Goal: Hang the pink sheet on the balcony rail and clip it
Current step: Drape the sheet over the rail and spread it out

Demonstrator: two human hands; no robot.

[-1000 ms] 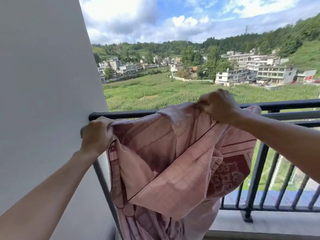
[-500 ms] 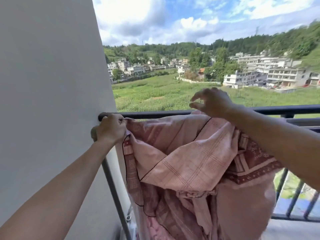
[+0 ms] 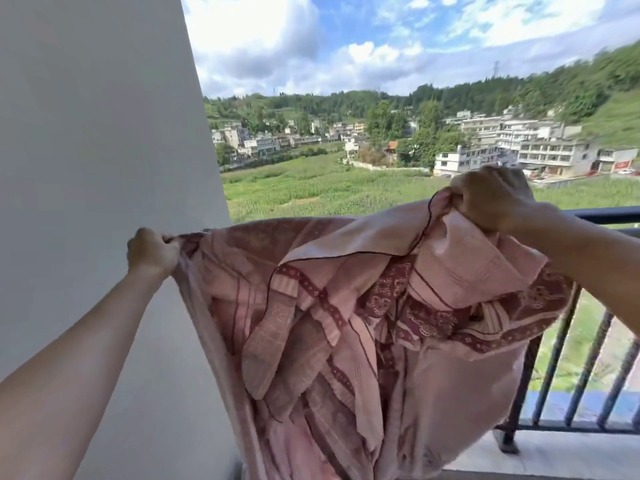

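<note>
Pulled wider since 0.5 s ago: top edge of large pink patterned fabric sheet [image 3: 346, 306] now stretched from the wall end to well along the bar, no longer heaped betw. the hands. Means spreading under way, hanging not finished, clipping not begun; no clips in view.

Biggest first. At left, plain white wall slab [image 3: 104, 133]. Next, the sheet: upper edge roughly at rail height, over the bar or just in front of it. Can't tell which, bar hidden by cloth. Bulk in loose folds on the balcony side, dark-red border twisted through the middle. Then dark metal balcony rail w/ upright bars [image 3: 609, 213], bare only at far right. Right hand [image 3: 491, 199] raised above the rail, fingers clenched round a gathered pink edge w/ thin dark piping. Left hand [image 3: 152, 252] at the wall end, fingers gripping the sheet's corner, cloth taut from it; touching the rail or not, hidden.

Prob. next: carry the right-hand edge over the bar, flatten folds. Risk: weight mostly inboard, so likely to slide back if let go.
</note>
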